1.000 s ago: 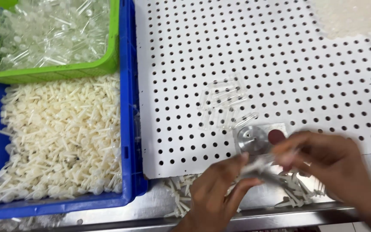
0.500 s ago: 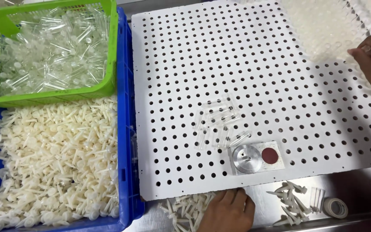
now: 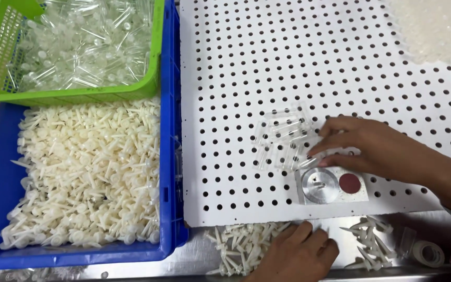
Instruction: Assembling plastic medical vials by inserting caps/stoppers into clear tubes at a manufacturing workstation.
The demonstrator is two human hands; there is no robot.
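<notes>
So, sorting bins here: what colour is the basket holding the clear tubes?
Bright green basket, seen in the head view.

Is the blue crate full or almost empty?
Nearly full: white pin-shaped parts cover the blue crate floor and pile close to its rim.

right hand (image 3: 377,149) on clear tubes (image 3: 283,138) | left hand (image 3: 296,256) perhaps touching white pegs (image 3: 238,245)

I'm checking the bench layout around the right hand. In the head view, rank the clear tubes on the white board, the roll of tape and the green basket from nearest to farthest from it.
From the right hand:
1. Clear tubes, under its fingertips, just left.
2. Roll of tape, below it by the bench's near edge.
3. Green basket, far left, atop the blue crate.
</notes>
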